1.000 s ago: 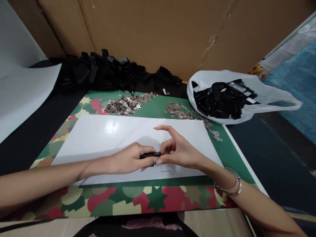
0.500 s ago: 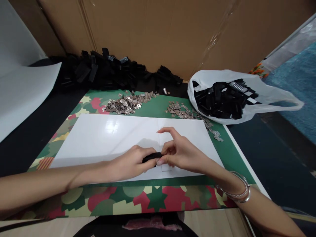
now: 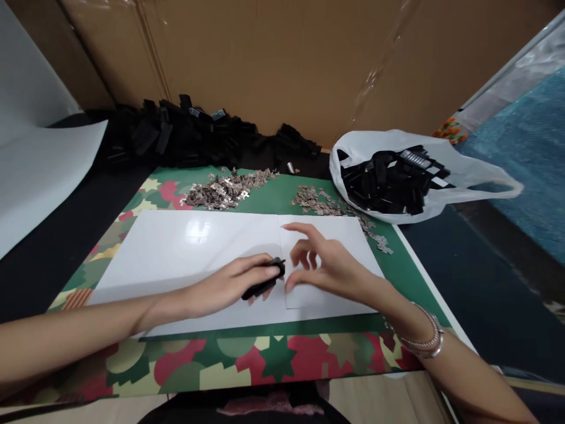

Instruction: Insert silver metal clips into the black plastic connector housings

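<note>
Near the middle of the white board [image 3: 176, 265], my left hand [image 3: 233, 280] is closed around a small black plastic piece [image 3: 260, 288]. The thumb lies on top of the piece, close to its right end. Just to the right, my right hand [image 3: 326, 262] is apart from the piece, its fingers curved and the thumb spread away from them. Nothing shows between those fingers. Beyond the board lie a heap of small metal plates [image 3: 220, 191] and a second heap of metal plates [image 3: 320, 200].
Black pieces [image 3: 176, 132] are piled along the back left. A white plastic bag [image 3: 463, 159] full of black parts stands at the back right, with a small silver cone [image 3: 290, 168] to its left. Behind rises a cardboard wall [image 3: 265, 65]. Patterned paper [image 3: 220, 362] edges the front.
My right hand has let go of the black piece and opened beside it. My left hand has turned the piece, and its thumb now presses on top. The view has shifted slightly.
</note>
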Available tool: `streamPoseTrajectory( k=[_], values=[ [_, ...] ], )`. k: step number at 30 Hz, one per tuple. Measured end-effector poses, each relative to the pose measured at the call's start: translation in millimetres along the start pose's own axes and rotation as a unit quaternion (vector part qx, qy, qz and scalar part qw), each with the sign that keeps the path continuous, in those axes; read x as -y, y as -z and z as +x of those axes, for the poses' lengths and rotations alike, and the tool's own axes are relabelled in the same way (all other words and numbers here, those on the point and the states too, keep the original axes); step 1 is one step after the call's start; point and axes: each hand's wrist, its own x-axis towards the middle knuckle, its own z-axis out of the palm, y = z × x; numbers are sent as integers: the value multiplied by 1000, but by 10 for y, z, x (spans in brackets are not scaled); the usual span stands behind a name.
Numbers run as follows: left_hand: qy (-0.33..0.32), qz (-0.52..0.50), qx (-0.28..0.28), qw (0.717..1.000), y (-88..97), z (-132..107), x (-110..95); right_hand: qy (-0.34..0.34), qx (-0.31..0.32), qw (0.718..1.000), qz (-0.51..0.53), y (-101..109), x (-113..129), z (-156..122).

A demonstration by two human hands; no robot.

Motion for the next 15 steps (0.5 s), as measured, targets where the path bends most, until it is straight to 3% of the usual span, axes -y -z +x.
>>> streamPoseTrajectory(
  k=[2, 3, 5, 7, 10, 15],
  values=[
    [-4, -94, -1, 996, 39, 10, 16, -73, -37, 983, -164, 169, -140, 48],
    [-8, -135, 0, 991, 57, 16, 28, -136, -48, 956, -257, 280, -231, 59],
    [-12, -199, 6, 980, 81, 30, 55, -286, -10, 867, -408, 523, -433, 37],
    [-17, -246, 9, 969, 86, 46, 83, -352, 17, 830, -432, 749, -634, -39],
    [-49, -299, 16, 953, 78, 68, 123, -391, 54, 817, -420, 981, -863, -176],
    [-93, -281, 41, 954, 133, 60, 167, -382, 104, 842, -367, 1079, -1016, -267]
  ],
)
